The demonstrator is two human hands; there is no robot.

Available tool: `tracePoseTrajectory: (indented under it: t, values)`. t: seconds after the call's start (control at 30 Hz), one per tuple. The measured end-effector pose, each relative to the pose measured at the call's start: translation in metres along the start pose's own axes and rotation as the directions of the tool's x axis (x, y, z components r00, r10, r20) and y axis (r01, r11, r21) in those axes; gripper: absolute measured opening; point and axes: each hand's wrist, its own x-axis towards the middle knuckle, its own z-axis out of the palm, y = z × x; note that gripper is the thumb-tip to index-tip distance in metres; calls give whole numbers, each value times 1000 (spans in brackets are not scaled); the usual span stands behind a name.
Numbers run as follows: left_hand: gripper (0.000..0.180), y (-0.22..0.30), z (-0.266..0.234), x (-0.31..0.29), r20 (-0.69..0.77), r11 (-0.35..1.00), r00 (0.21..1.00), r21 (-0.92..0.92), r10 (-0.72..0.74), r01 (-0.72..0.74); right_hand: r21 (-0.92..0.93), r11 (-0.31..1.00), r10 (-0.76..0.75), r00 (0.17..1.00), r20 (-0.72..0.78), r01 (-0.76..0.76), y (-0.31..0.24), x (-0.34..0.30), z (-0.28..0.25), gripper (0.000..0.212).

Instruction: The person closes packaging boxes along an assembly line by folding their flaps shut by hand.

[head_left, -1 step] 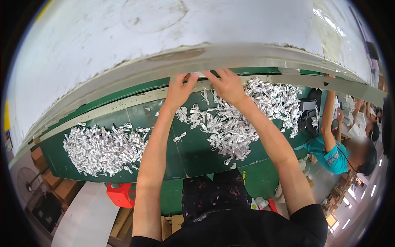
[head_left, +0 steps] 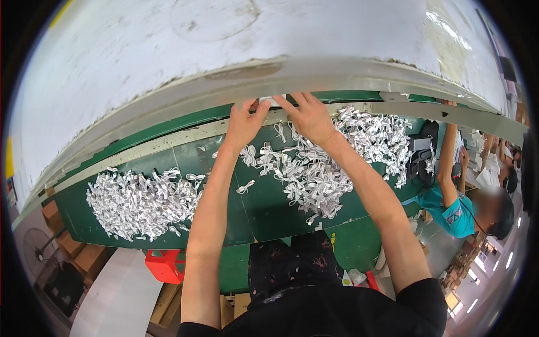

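Note:
At the far edge of the green worktable, my left hand (head_left: 245, 121) reaches under the overhanging white board. Its thumb points right, toward a small white flat piece (head_left: 274, 101) on the green strip; the other fingertips are hidden. On the other side of that piece is my right hand (head_left: 311, 119), its fingers stretched out and apart, with some tips beneath the board's edge. Whether either hand grips the piece does not show. Bundled white cables (head_left: 317, 180) lie heaped below and right of my right hand. Another cable pile (head_left: 143, 205) covers the table's left part.
The white board (head_left: 224, 45) hangs across the far side, with a pale metal rail (head_left: 196, 132) below it. Black devices (head_left: 420, 154) sit at the table's right end, near a co-worker in a blue shirt (head_left: 449, 210). A red stool (head_left: 164, 266) stands at the lower left.
Slightly more of the white piece shows between my hands. My arms and the cable piles look the same.

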Motion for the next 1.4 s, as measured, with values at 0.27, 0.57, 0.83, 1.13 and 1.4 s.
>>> tracePoseTrajectory:
  t: [0.27,0.57,0.83,1.13,1.4]
  values:
    - [51,8,2,-5,-43,1000,999,27,8,-7,-16,996,90,985,150,-88,-16,-5,-8,86]
    - [48,47,-83,-5,-66,566,959,818,274,-106,-614,638,357,885,-297,-464,120,0,-114,17]
    - [59,50,-158,-17,-219,334,926,936,309,109,-522,738,380,902,-204,-428,252,-63,-124,39]
    - [64,53,16,-15,-111,909,964,374,240,-183,-44,906,405,892,-200,-421,70,48,-36,22]
    - [58,13,59,16,-192,991,980,-132,-44,18,740,428,608,771,190,-519,7,96,-58,26]
